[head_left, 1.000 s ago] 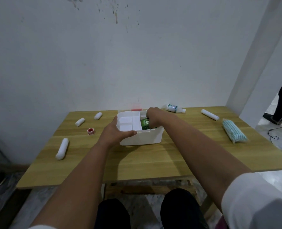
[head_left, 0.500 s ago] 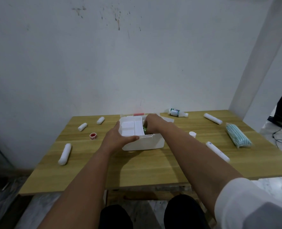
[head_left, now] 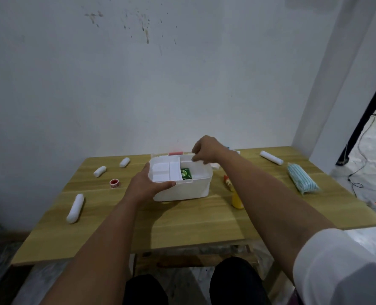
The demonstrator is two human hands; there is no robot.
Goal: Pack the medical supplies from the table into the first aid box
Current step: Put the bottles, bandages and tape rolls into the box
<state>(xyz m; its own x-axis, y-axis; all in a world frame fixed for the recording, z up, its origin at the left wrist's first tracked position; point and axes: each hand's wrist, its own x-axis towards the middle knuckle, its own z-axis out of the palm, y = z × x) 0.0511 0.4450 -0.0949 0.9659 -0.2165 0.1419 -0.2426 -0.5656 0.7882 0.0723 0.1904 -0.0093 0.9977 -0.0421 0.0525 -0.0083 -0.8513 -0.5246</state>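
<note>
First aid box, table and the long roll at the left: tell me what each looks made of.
First aid box: moulded plastic, from its smooth, faintly glossy, slightly translucent white walls. Table: wood or wood-look laminate, matte, with straight lengthwise grain; which one is unclear. Long roll: probably gauze or cotton bandage, soft matte white; its weave is too small to see.

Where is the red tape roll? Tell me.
In the head view, the red tape roll lies on the table's left side, between the short white roll and the long one.
</note>
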